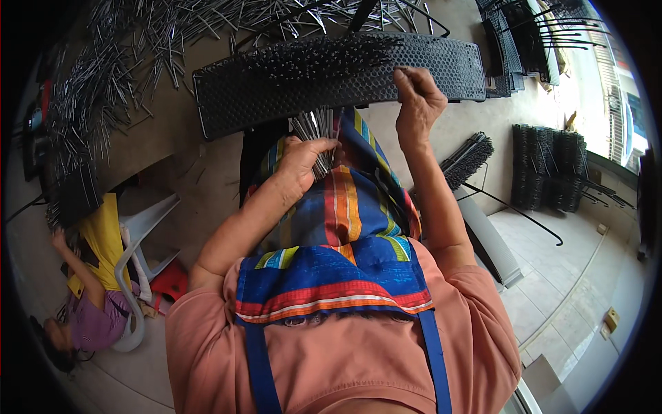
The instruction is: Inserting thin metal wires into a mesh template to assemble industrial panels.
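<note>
A salmon T-shirt (345, 352) and striped blue apron (331, 279) fill the foreground as the left hand (303, 162) grasps slim metal rods (315, 125) beside a perforated black panel (231, 103); over it, the right hand (419, 110) curls, its hold impossible to tell.

Both arms (248, 217) reach forward, hands apart
Left hand (305, 159) curled, nearer; right hand (418, 107) farther out, fingertips (401, 74) pinched.

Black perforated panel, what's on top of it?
Thin dark rods are crowded along the far part of the panel; the surface beneath them is covered, so it can't be seen.
</note>
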Available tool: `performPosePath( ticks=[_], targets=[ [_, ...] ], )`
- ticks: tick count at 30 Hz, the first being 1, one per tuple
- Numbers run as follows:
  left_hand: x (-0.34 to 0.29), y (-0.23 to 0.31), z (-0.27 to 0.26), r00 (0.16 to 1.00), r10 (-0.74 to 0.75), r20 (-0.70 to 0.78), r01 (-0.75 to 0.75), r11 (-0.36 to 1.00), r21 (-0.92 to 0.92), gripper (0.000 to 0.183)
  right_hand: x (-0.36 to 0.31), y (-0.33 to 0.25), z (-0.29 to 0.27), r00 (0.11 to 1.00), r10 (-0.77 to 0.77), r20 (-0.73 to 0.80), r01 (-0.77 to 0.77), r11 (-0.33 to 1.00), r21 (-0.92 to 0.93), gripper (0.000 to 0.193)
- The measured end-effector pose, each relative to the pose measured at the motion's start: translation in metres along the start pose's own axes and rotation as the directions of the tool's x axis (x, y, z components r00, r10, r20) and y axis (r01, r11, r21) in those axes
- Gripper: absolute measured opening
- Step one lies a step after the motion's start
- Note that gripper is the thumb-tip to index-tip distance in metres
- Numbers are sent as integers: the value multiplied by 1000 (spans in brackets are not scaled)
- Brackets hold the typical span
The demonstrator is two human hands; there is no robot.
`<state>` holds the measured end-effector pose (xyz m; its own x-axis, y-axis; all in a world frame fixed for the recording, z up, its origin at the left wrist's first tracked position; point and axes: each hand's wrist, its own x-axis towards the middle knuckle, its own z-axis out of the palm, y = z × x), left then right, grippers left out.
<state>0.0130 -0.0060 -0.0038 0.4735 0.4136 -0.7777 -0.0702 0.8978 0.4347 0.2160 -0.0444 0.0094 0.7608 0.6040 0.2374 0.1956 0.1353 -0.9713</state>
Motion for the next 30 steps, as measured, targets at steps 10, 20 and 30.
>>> performPosePath(
  ticks=[10, 20, 30],
  targets=[
    [-1, 1, 3, 993, -26, 117, 28, 1000, -13, 23, 12, 1, 13, 983, -151, 106, 163, 980, -116, 8],
    [0, 0, 2, 991, -34, 129, 34, 999, -2, 25, 12, 8, 13, 988, -121, 98, 127, 990, -57, 8],
    [-7, -2, -1, 992, -39, 123, 44, 998, -37, 22, 2, 23, 16, 978, -100, 183, 131, 978, -164, 10]
  ],
)
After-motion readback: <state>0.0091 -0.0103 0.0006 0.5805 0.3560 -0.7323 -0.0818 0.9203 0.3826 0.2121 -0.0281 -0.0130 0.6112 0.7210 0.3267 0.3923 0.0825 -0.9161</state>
